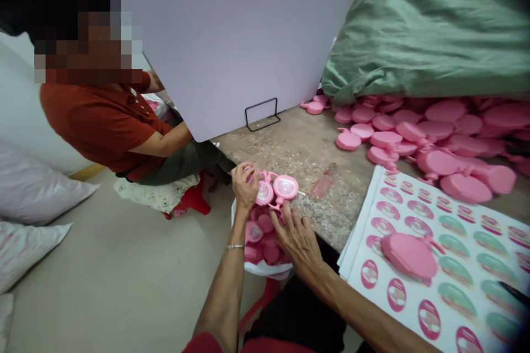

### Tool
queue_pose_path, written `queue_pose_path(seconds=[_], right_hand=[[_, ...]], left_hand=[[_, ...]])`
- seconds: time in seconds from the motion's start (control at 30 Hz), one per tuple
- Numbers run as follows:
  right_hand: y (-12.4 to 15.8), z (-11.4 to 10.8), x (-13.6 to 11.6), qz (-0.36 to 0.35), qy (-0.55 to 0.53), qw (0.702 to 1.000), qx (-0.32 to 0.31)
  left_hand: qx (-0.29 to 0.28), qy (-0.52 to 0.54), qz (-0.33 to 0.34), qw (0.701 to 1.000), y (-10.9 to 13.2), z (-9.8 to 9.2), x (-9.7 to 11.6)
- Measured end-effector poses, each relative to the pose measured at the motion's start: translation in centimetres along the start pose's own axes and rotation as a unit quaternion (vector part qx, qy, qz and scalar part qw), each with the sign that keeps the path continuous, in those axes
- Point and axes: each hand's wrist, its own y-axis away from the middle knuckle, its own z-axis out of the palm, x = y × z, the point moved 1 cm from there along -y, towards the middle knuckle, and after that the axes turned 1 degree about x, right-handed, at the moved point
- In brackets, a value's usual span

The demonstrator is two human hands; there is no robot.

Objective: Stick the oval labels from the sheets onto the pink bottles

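My left hand (245,186) is closed round a pink plastic piece at the table's near edge. Beside its fingers lie pink cases with pale oval labels, one (285,187) to the right and another (264,192) partly behind the hand. My right hand (296,229) reaches up from the lower right, its fingers spread and lowered near a pink pump-shaped end of the right case. Below both hands hangs a white-rimmed bag (267,270) holding several pink pieces.
Several pink cases (385,139) are heaped at the right under a green cloth sack (422,27). Sticker sheets (383,292) carry one pink case (409,254). A white board (232,38) stands behind; a seated person (103,116) is at the left.
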Motion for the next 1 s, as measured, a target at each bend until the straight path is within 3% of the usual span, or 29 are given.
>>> queue_pose_path(seconds=[0.1, 0.23, 0.3, 0.4, 0.43, 0.47, 0.53, 0.57, 0.63, 0.7, 0.77, 0.83, 0.9, 0.97, 1.0], right_hand=[[0.0, -0.4, -0.3, -0.009, -0.011, 1.0, 0.0], [0.3, -1.7, -0.5, -0.042, 0.011, 0.999, 0.004], [1.1, -2.9, -0.3, -0.053, 0.029, 0.998, 0.002], [3.1, -5.6, 0.3, -0.06, 0.015, 0.998, -0.003], [4.0, -6.7, 0.5, -0.051, 0.007, 0.999, 0.005], [4.9, -7.9, 0.8, -0.034, 0.0, 0.999, 0.017], [7.1, -10.1, 1.8, 0.021, -0.007, 0.998, 0.057], [8.4, -11.0, 2.6, 0.056, -0.01, 0.995, 0.083], [11.2, -12.5, 5.4, 0.134, -0.006, 0.982, 0.136], [14.3, -13.3, 9.4, 0.215, 0.024, 0.959, 0.183], [17.3, -13.4, 13.8, 0.307, 0.088, 0.925, 0.206], [19.7, -12.8, 17.5, 0.378, 0.129, 0.901, 0.17], [21.1, -11.9, 19.8, 0.396, 0.137, 0.9, 0.121], [21.7, -11.2, 20.9, 0.402, 0.117, 0.902, 0.103], [21.7, -11.0, 21.0, 0.41, 0.094, 0.901, 0.108]], left_hand=[[0.024, -0.007, -0.037, 0.999, 3.5, -0.1, -1.5], [-0.041, 0.007, -0.03, 0.999, 7.2, 0.3, -2.6], [-0.06, 0.017, -0.022, 0.998, 8.3, 0.2, -2.0], [-0.026, 0.023, -0.022, 0.999, 7.7, -0.3, 0.2], [-0.01, 0.028, -0.003, 1.0, 6.9, -0.3, 1.2], [-0.007, 0.03, 0.059, 0.998, 6.1, -0.3, 2.4], [-0.074, 0.019, 0.195, 0.978, 4.7, 0.2, 4.7], [-0.101, 0.007, 0.249, 0.963, 4.4, 0.5, 5.6], [-0.114, -0.026, 0.293, 0.949, 4.9, 1.0, 6.3], [-0.061, -0.054, 0.267, 0.96, 6.8, 1.2, 5.3], [0.003, -0.066, 0.227, 0.972, 9.7, 1.1, 2.9], [-0.011, -0.076, 0.209, 0.975, 12.8, 1.0, 0.3], [-0.046, -0.092, 0.196, 0.975, 14.7, 0.4, -1.2], [-0.044, -0.096, 0.181, 0.978, 15.0, -0.5, -0.4], [-0.025, -0.085, 0.17, 0.981, 14.5, -1.0, 0.9]])
